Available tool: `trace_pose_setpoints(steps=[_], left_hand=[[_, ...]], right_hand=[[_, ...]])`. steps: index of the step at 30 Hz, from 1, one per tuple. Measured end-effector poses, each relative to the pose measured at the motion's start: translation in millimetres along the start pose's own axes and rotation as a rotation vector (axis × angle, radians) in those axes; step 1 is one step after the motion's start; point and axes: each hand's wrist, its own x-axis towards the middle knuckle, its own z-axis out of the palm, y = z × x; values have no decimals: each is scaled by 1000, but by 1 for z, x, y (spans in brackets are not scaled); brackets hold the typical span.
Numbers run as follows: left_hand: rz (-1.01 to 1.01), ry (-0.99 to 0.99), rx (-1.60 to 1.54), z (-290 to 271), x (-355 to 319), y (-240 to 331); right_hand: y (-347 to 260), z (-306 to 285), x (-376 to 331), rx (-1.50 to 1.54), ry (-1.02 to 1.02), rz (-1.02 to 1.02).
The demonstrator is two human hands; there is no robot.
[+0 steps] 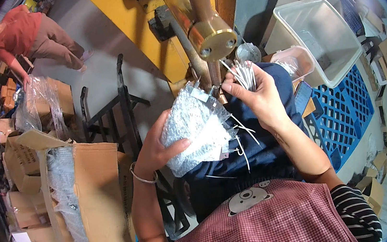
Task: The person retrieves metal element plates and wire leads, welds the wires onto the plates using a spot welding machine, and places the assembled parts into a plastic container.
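Cluttered workshop floor spreads around me, grey concrete under a yellow machine frame [111, 5]. On my lap my left hand [156, 150] is curled around a bubble-wrapped bundle [196, 125], thumb pressed across its front, metal brackets poking out of its top end. Just right of it my right hand [258, 96] is clenched on a bunch of white cable ties [244, 73], fingertips touching the bundle's top near a brass cylinder [212, 39]. Farther out sit a clear plastic bin [334, 50] on a blue pallet [346, 107], cardboard boxes [101, 200] at my left, and another person [33, 36] bending beyond them.
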Motion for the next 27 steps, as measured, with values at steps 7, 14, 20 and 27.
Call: trace_pose_setpoints(steps=[7,14,20,27], left_hand=[[-59,232,-417,12,-16,-38],[151,307,-17,11,-20,-25],[73,293,-22,19,-28,-22],[91,262,2,23,-20,-23]], right_hand=[[-5,-23,-14,-83,68,-64],[-25,-37,-29,-190,211,-42],[-18,-35,-28,-523,112,-340],[-15,-23,-26,-578,24,-304]])
